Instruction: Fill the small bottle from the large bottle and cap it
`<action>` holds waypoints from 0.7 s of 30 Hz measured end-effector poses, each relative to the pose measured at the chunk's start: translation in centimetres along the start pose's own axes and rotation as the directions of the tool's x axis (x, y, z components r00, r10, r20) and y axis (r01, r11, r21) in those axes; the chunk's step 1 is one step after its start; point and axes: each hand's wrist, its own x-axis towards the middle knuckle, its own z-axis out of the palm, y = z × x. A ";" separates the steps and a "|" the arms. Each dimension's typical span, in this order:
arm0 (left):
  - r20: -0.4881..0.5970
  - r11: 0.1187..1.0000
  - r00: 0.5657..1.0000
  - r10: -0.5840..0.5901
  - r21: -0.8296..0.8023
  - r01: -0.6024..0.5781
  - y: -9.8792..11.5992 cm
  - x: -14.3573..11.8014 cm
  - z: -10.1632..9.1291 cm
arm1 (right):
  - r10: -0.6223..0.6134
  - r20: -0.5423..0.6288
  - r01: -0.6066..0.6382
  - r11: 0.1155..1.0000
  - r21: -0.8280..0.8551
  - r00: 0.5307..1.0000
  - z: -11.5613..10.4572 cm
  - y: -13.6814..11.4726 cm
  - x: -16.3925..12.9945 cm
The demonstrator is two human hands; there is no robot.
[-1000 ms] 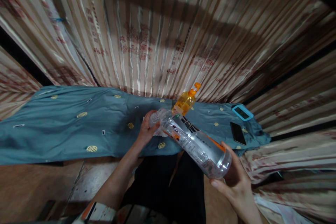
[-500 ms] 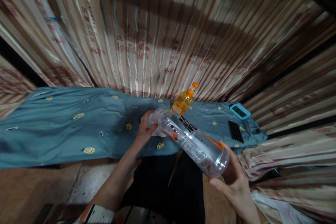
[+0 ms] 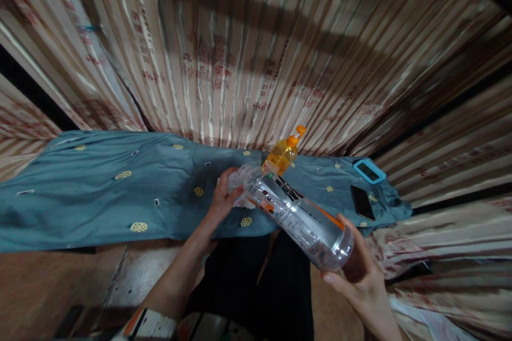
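A large clear plastic bottle (image 3: 304, 224) with a silver and orange label lies tilted across the middle, its base low and right. My left hand (image 3: 223, 194) is closed around its clear neck end. The fingers of my right hand (image 3: 362, 277) grip the base, thumb below and fingers behind. A crumpled whitish-pink piece (image 3: 243, 202), perhaps tissue, shows under the neck by my left hand; whether I hold it I cannot tell. Just behind the clear bottle is an orange pump bottle (image 3: 282, 154) of yellow-orange liquid, its lower part hidden.
A teal cloth (image 3: 96, 202) with yellow pineapple prints covers the long surface before me. At its right end lie a black phone (image 3: 362, 203) and a light-blue framed device (image 3: 370, 171). Patterned curtains (image 3: 224, 64) hang behind and at the sides.
The view has shifted slightly, so things sit a little further right. Both hands keep the same grip on the clear bottle.
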 end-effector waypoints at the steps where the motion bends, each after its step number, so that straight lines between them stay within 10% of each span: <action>1: -0.001 1.000 1.000 -0.001 0.001 0.001 0.0 0.0 0.0 | -0.004 -0.007 0.004 1.000 0.003 1.000 -0.1 0.1 0.1; 21: -0.004 1.000 1.000 0.001 -0.011 -0.001 0.3 -0.2 0.2 | -0.001 0.121 0.012 0.996 -0.088 0.993 -3.1 1.2 0.5</action>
